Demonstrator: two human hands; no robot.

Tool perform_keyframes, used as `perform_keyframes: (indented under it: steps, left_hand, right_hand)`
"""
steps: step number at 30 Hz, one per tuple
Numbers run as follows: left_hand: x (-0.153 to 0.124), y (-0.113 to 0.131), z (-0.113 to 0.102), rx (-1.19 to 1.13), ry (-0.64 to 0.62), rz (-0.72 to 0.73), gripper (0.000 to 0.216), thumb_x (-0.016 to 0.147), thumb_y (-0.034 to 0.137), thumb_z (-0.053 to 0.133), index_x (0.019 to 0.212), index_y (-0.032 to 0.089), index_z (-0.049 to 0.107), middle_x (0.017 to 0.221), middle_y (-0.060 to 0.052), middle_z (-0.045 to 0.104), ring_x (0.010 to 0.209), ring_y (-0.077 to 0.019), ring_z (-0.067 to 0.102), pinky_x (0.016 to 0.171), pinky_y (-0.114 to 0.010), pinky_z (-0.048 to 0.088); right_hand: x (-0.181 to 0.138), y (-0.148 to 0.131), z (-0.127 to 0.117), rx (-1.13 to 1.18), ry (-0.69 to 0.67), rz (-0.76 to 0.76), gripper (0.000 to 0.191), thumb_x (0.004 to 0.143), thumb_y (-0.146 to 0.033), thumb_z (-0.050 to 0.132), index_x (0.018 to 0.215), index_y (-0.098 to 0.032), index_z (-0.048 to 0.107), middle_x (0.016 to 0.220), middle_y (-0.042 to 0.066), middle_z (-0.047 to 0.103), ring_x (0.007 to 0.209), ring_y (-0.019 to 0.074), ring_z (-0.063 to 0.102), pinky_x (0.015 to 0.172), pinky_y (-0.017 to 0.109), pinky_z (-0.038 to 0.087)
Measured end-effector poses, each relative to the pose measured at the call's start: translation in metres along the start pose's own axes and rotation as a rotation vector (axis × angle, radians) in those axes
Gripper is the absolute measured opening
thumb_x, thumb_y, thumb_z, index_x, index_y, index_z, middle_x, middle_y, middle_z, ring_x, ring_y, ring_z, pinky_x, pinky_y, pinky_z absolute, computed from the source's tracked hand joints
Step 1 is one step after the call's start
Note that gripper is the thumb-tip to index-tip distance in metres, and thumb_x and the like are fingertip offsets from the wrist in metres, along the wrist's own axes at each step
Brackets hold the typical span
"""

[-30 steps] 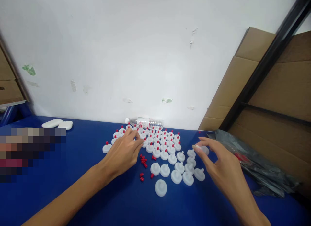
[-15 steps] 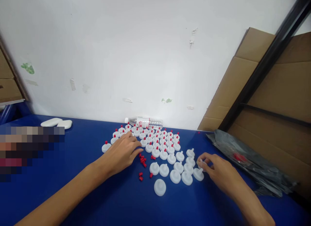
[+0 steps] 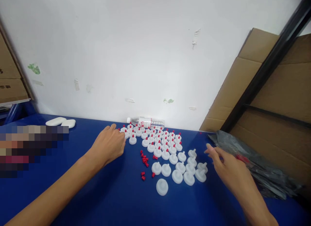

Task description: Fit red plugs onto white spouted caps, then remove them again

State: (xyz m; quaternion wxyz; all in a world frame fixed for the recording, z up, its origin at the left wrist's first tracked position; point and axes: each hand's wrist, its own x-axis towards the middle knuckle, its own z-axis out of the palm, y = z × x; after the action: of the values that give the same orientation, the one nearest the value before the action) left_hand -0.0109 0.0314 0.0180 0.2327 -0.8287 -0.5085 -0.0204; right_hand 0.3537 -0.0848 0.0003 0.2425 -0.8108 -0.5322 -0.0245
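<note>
On the blue desk (image 3: 73,193) many white caps (image 3: 167,154) stand in rows, and I take this group as the landmark. The caps at its far side carry red tips, the nearer ones are plain white. The left hand (image 3: 109,145) lies at the left edge of the group, its fingers (image 3: 121,140) curled loosely over the caps there; whether they grasp one I cannot tell. The right hand (image 3: 228,169) hovers just right of the group, fingers spread and released, holding nothing. Small red plugs (image 3: 144,159) lie scattered on the group's left near side. Behind the group a bottle (image 3: 145,122) lies on its side by the wall. A grey bag (image 3: 250,161) is right of the group
</note>
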Motion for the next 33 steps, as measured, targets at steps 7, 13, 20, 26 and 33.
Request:
perform_keyframes:
  steps: [7,13,20,26,33]
  left_hand:
    - [0.000,-0.002,-0.005,-0.021,-0.048,-0.053,0.031,0.091,0.024,0.047,0.083,0.012,0.075,0.083,-0.020,0.073,0.091,-0.0376,0.065,0.072,-0.043,0.048]
    - [-0.001,0.002,-0.004,-0.113,-0.124,-0.109,0.027,0.090,0.023,0.052,0.084,0.011,0.076,0.083,-0.019,0.071,0.082,-0.0328,0.068,0.073,-0.040,0.048]
    - [0.001,0.016,-0.012,-0.251,0.147,0.095,0.031,0.103,0.032,0.041,0.090,0.016,0.064,0.089,-0.011,0.066,0.082,-0.0264,0.062,0.071,-0.037,0.046]
    - [-0.006,0.052,-0.018,-0.484,0.597,0.403,0.025,0.104,0.027,0.043,0.085,0.016,0.055,0.083,-0.005,0.059,0.076,-0.0192,0.052,0.066,-0.031,0.043]
    - [-0.024,0.085,-0.023,-0.644,0.696,0.536,0.016,0.100,0.017,0.047,0.084,0.017,0.052,0.082,-0.004,0.055,0.071,-0.0157,0.045,0.060,-0.029,0.036]
  right_hand:
    - [-0.005,-0.020,-0.012,0.131,0.131,0.037,0.055,0.093,-0.072,0.036,0.088,-0.031,0.073,0.084,0.002,0.078,0.079,0.0284,0.072,0.072,0.037,0.047]
    - [-0.008,-0.033,-0.021,0.227,0.243,0.051,0.058,0.092,-0.071,0.039,0.083,-0.027,0.075,0.076,0.004,0.076,0.073,0.0262,0.071,0.067,0.035,0.046]
    - [-0.020,-0.048,-0.022,0.276,0.301,-0.123,0.047,0.094,-0.063,0.048,0.091,-0.025,0.075,0.084,0.005,0.077,0.069,0.0224,0.070,0.057,0.029,0.048]
    - [-0.040,-0.076,-0.006,0.289,0.017,-0.616,0.052,0.093,-0.050,0.062,0.140,-0.036,0.050,0.135,0.001,0.064,0.122,0.0251,0.061,0.100,0.039,0.051]
    - [-0.054,-0.098,-0.004,0.303,-0.197,-0.771,0.029,0.096,-0.038,0.062,0.125,-0.034,0.059,0.128,-0.002,0.068,0.117,0.0196,0.062,0.114,0.043,0.038]
